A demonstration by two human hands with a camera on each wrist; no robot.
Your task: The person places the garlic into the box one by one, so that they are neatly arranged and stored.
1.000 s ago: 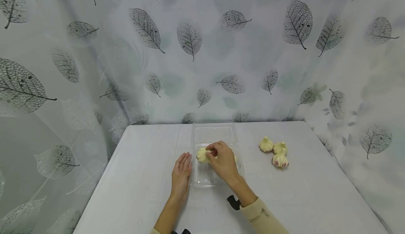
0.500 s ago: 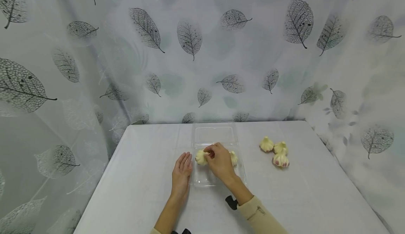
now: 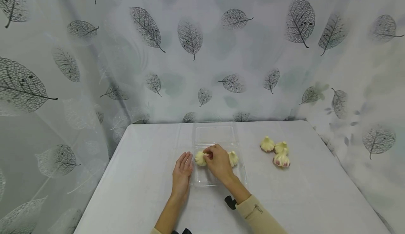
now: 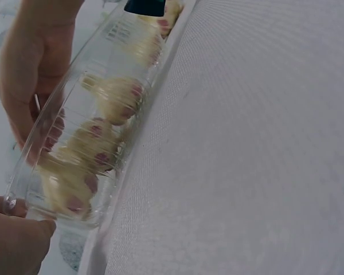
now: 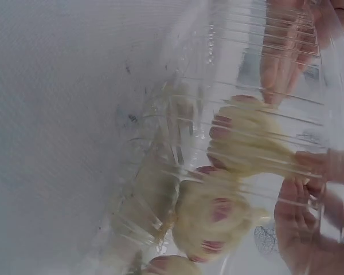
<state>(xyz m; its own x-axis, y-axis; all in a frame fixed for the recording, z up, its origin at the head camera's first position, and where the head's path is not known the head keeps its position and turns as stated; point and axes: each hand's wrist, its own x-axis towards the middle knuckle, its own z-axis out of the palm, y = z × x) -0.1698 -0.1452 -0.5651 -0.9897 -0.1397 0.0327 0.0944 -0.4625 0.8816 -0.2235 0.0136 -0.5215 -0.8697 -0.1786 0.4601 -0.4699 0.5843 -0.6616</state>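
Note:
A clear plastic box (image 3: 205,181) with its lid folded back lies on the white table. The right hand (image 3: 219,163) reaches into it and pinches the stem of a garlic bulb (image 3: 200,159) at the box's left side; in the right wrist view, fingertips meet on that bulb's stem (image 5: 284,161). Another garlic bulb (image 3: 233,159) sits in the box just right of this hand. With its fingers extended, the left hand (image 3: 181,176) lies along the box's left wall. Through the clear wall, the left wrist view shows several bulbs (image 4: 117,98).
Three more garlic bulbs, one of them with purple patches (image 3: 281,160), lie grouped on the table (image 3: 316,191) to the right of the box. A leaf-patterned curtain (image 3: 205,51) hangs behind the table and along its sides.
The right hand has moved slightly left and down with the bulb, toward the box's left wall. The bulb at the right of the box shows more fully. The left hand stays in place.

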